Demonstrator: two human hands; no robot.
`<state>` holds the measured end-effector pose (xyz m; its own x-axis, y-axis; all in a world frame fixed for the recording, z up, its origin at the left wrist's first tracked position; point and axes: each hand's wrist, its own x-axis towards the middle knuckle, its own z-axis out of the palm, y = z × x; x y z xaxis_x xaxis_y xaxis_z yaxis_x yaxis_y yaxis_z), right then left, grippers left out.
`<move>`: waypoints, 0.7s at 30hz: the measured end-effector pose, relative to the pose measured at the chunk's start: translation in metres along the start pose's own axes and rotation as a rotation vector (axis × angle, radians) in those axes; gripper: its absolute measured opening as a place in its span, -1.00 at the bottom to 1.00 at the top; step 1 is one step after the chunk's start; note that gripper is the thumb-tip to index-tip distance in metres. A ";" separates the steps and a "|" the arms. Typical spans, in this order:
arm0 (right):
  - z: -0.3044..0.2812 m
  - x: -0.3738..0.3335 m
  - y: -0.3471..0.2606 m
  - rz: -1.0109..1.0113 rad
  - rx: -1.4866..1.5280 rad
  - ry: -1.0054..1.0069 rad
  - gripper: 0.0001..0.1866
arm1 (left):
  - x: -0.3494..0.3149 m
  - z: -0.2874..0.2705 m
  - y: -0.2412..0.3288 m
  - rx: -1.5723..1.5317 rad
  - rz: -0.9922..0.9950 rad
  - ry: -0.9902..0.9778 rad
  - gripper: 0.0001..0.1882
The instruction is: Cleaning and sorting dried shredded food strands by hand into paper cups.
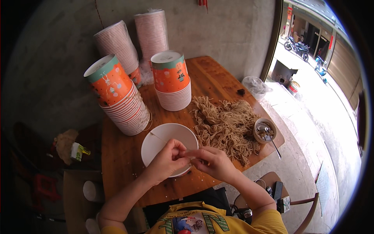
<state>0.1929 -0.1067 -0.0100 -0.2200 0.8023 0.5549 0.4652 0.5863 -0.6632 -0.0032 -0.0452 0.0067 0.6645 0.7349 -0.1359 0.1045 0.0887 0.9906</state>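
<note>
Over a white paper tub [150, 150], open side up at the table's front edge, my two hands meet with fingertips pinched together. My left hand [169, 158] is closed on a thin tan string [157, 137], whose free end sticks out over the tub. Close against it, my right hand [212, 162] is closed too, thumb and fingers pinched; what lies between them is too small to make out. Right of the tub spreads a loose heap of tan strings [228, 126]. A small bowl [260, 138] with dark contents and a metal spoon [272, 144] stands beside the heap.
Behind the tub, two stacks of upturned orange-and-green paper tubs [171, 74] [113, 82] stand on the wooden table [120, 167]. Taller wrapped stacks [151, 35] lean by the wall. A cardboard box [76, 214] holds white tubs at lower left. A chair [278, 181] stands at right.
</note>
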 end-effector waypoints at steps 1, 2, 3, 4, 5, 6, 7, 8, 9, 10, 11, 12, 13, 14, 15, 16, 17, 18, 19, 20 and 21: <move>0.000 -0.001 0.001 0.001 -0.001 0.000 -0.68 | 0.000 0.000 -0.001 -0.001 0.000 -0.002 -0.69; 0.001 -0.002 0.003 -0.017 -0.044 0.001 -0.72 | 0.000 0.000 -0.001 0.016 0.005 0.002 -0.69; 0.002 -0.003 0.004 -0.034 -0.087 0.002 -0.76 | -0.001 0.000 -0.001 0.033 0.009 0.006 -0.69; 0.002 -0.003 0.003 -0.035 -0.087 0.002 -0.76 | -0.002 0.001 0.000 0.034 0.009 0.007 -0.69; 0.003 -0.003 0.003 -0.032 -0.080 0.028 -0.80 | -0.004 0.003 0.001 0.065 0.036 -0.025 -0.69; 0.004 -0.004 0.003 -0.028 -0.074 0.054 -0.83 | -0.004 0.004 0.002 0.097 0.063 -0.056 -0.69; 0.005 -0.004 0.003 -0.028 -0.073 0.054 -0.83 | -0.005 0.005 0.002 0.096 0.063 -0.056 -0.69; 0.005 -0.004 0.002 -0.024 -0.076 0.063 -0.84 | -0.005 0.006 0.002 0.104 0.072 -0.055 -0.68; 0.005 -0.004 0.001 -0.020 -0.078 0.072 -0.85 | -0.005 0.006 0.002 0.112 0.081 -0.053 -0.68; 0.006 -0.005 0.002 -0.021 -0.077 0.071 -0.85 | -0.007 0.006 0.000 0.112 0.081 -0.052 -0.68; 0.006 -0.006 0.004 -0.016 -0.080 0.073 -0.85 | -0.008 0.006 -0.003 0.238 0.121 0.001 -0.70; 0.007 -0.007 0.005 -0.012 -0.083 0.075 -0.85 | -0.008 0.006 -0.004 0.364 0.161 0.054 -0.72; 0.007 -0.007 0.005 -0.012 -0.083 0.076 -0.85 | -0.009 0.006 -0.001 0.364 0.162 0.054 -0.72; 0.007 -0.008 0.005 -0.009 -0.064 0.087 -0.85 | -0.011 0.008 0.005 0.436 0.135 0.064 -0.76; 0.007 -0.008 0.005 -0.006 -0.045 0.098 -0.85 | -0.012 0.010 0.008 0.509 0.108 0.074 -0.79; 0.007 -0.008 0.005 -0.005 -0.044 0.098 -0.85 | -0.011 0.010 0.007 0.509 0.107 0.074 -0.79; 0.006 -0.007 0.003 0.003 -0.031 0.086 -0.85 | -0.011 0.010 0.007 0.519 0.119 0.079 -0.83; 0.006 -0.007 0.002 0.012 -0.017 0.074 -0.85 | -0.011 0.011 0.007 0.529 0.132 0.084 -0.87; 0.006 -0.007 0.002 0.011 -0.016 0.074 -0.85 | -0.011 0.011 0.007 0.529 0.132 0.085 -0.87; 0.006 -0.008 0.003 0.006 -0.018 0.072 -0.85 | -0.011 0.011 0.006 0.525 0.149 0.090 -0.87; 0.006 -0.008 0.004 0.000 -0.020 0.069 -0.84 | -0.010 0.011 0.006 0.520 0.167 0.095 -0.88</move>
<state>0.1914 -0.1104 -0.0197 -0.1604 0.7922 0.5888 0.4825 0.5833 -0.6534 -0.0012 -0.0596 0.0137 0.6361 0.7701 0.0484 0.3710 -0.3603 0.8559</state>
